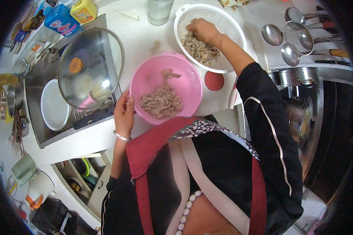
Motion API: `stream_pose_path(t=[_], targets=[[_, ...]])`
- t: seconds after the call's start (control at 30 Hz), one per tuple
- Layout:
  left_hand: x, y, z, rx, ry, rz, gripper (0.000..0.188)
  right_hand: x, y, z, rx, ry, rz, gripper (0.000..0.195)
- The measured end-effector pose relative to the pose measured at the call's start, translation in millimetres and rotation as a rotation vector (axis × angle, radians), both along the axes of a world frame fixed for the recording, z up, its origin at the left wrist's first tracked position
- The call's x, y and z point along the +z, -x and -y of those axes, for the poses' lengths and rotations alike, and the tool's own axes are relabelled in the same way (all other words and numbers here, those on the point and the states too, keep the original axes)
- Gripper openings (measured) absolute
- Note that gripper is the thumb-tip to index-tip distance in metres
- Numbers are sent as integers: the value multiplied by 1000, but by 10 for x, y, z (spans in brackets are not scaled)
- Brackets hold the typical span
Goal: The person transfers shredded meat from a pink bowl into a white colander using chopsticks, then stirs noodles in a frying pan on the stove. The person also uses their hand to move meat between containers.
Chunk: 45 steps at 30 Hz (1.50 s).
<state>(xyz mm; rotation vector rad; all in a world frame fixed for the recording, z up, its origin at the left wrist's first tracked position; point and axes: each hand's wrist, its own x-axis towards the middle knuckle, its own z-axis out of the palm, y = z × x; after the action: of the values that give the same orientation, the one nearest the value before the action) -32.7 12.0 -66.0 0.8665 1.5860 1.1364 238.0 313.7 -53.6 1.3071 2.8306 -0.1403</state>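
Note:
My right hand reaches into a white plastic colander, its fingertips among a heap of greyish, soft food pieces. Whether it grips any of them is hidden. In front of me, left of and nearer than the colander, stands a pink plastic basin. A clump of wet, greyish-brown food pieces lies at its bottom, with a few paler bits farther back. My left hand, with a silver bangle at the wrist, is at the basin's left rim, thumb and fingers close to the edge; its exact hold is unclear.
On the left, a glass lid with an orange knob leans over the sink, beside a white bowl. A glass jar stands at the back. A red disc lies right of the basin. Ladles and a steel pot are at right.

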Motion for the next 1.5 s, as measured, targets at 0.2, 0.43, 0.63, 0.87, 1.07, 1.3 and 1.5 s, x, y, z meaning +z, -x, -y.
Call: stream_pose_path(t=[0.2,0.43,0.63,0.87,1.07,1.3,1.5], targets=[[197,194,-748,-39,-185,-290,32,-76,11,20,8,-51,47,21],[-26,-45,-2103,-499,-159,-735,39,422,-252,155,-548,943,-1002,15],[-65,-364,-2347,-791,29,-1096,40,768,-308,576,-585,1106,-1116,19],[-291,-250,-2430,-837,22,-1046,39,874,39,1209,-242,759,-695,15],[-252,30,-2328,-583,53,-420,35,862,309,1505,-26,275,-515,18],[468,-105,-1578,-559,-336,-555,18,473,-187,394,-67,31,-114,24],[392,-239,-1308,-528,-328,-685,37,2,-202,151,156,-108,124,28]])
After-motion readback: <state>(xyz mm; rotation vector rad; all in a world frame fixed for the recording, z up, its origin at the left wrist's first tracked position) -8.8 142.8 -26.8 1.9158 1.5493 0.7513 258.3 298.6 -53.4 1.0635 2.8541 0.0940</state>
